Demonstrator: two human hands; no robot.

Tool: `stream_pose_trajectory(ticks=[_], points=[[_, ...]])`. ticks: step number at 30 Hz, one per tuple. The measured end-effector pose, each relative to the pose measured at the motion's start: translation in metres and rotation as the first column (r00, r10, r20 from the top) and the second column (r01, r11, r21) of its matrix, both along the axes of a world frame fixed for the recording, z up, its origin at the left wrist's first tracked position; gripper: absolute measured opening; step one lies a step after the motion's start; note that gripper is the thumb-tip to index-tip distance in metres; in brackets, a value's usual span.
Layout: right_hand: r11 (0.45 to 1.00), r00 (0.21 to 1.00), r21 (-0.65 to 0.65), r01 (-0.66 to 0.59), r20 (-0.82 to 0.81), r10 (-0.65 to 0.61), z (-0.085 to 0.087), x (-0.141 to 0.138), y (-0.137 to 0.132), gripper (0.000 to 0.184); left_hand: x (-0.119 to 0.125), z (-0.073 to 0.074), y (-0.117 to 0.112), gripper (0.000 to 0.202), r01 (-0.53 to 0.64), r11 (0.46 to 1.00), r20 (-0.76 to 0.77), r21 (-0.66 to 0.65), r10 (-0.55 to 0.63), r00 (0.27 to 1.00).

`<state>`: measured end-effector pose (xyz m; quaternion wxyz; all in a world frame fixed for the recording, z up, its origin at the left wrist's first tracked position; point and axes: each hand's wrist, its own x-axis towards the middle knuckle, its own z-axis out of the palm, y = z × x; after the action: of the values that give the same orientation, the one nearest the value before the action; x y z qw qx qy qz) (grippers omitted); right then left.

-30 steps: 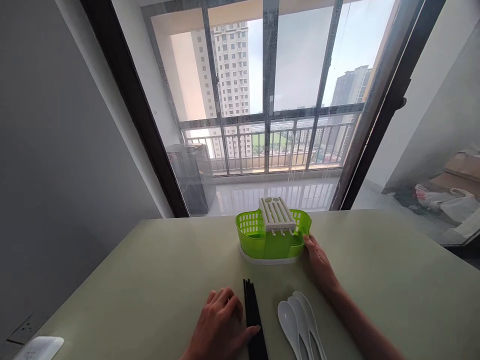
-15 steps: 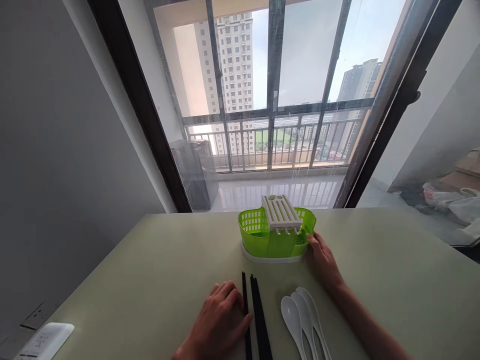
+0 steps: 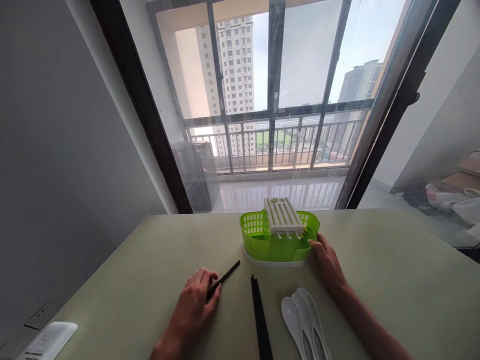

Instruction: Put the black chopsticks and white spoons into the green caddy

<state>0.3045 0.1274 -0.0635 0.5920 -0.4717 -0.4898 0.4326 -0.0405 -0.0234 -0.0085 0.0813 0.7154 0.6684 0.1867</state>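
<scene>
My left hand (image 3: 198, 295) is closed around dark chopsticks (image 3: 229, 272), whose thin ends point up and to the right; how many it holds I cannot tell. With its fingers at the right end, my right hand (image 3: 327, 260) grips a green utensil basket (image 3: 277, 250) with a white base. A white slotted top (image 3: 284, 215) with small hooks spans the middle of this basket. More black chopsticks (image 3: 260, 320) lie together on the table in front of the basket. To their right, several white spoons (image 3: 303, 312) rest fanned out and overlapping.
The pale green table (image 3: 131, 280) reaches to a large glass window (image 3: 300, 75). At the table's lower left lies a white device (image 3: 50, 340), near a wall socket (image 3: 42, 315). Beyond the glass on the right are plastic bags (image 3: 453, 202).
My left hand has moved left, taking up chopsticks that lay beside the other black ones and tilting them. My right hand stays at the basket's right end.
</scene>
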Motion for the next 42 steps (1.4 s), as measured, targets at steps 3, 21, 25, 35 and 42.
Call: stream_pose_trajectory(ticks=[3, 21, 25, 35, 42], points=[[1.000, 1.000, 0.008, 0.005, -0.021, -0.005, 0.000, 0.000, 0.000, 0.044, -0.007, -0.007, 0.000, 0.022, -0.062, 0.992, -0.050, 0.107, 0.067, 0.996], [0.980, 0.992, 0.153, 0.128, -0.024, -0.126, 0.020, 0.018, 0.004, 0.059, -0.018, -0.024, 0.002, 0.020, -0.216, 0.934, -0.402, 0.283, 0.320, 0.858], [0.899, 0.945, 0.292, 0.326, -0.089, -0.314, 0.076, 0.025, -0.005, 0.044, -0.015, -0.024, 0.002, 0.024, -0.249, 0.925, -0.452, 0.288, 0.360, 0.816], [0.855, 0.966, 0.453, 0.254, -0.165, -0.199, 0.190, -0.026, -0.068, 0.023, -0.017, -0.023, -0.001, 0.025, -0.192, 0.919, -0.331, 0.344, 0.310, 0.891], [0.860, 0.997, 0.510, 0.014, 0.056, -0.049, 0.220, -0.051, -0.092, 0.013, 0.005, -0.001, -0.011, 0.024, -0.110, 0.858, 0.059, 0.503, 0.092, 0.994]])
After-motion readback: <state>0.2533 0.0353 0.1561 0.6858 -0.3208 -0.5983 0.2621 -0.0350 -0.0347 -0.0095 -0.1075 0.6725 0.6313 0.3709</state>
